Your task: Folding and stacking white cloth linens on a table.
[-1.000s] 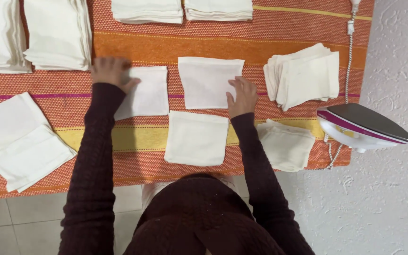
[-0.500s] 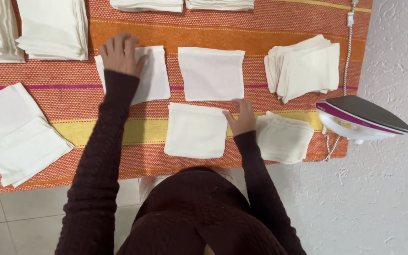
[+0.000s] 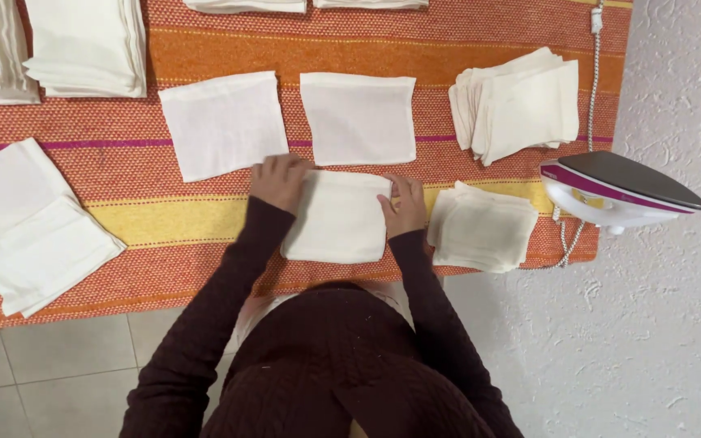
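A small white cloth square [image 3: 338, 217] lies on the striped orange table cover [image 3: 164, 227] right in front of me. My left hand [image 3: 279, 180] rests on its upper left corner, fingers curled over the edge. On the cloth's right edge sits my right hand [image 3: 403, 204], pinching the upper right corner. Two more flat white squares lie just beyond, one at the left [image 3: 222, 123] and one at the right [image 3: 359, 117].
A white and purple iron [image 3: 618, 191] stands at the table's right edge with its cord [image 3: 592, 89] running back. Stacks of folded white cloths sit at right [image 3: 521, 101], lower right [image 3: 484, 227], upper left [image 3: 87, 45] and left [image 3: 30, 223]. A white wall is at right.
My left hand came back from the far left square to the near cloth's left corner. My right hand shifted slightly onto the same cloth's right edge.
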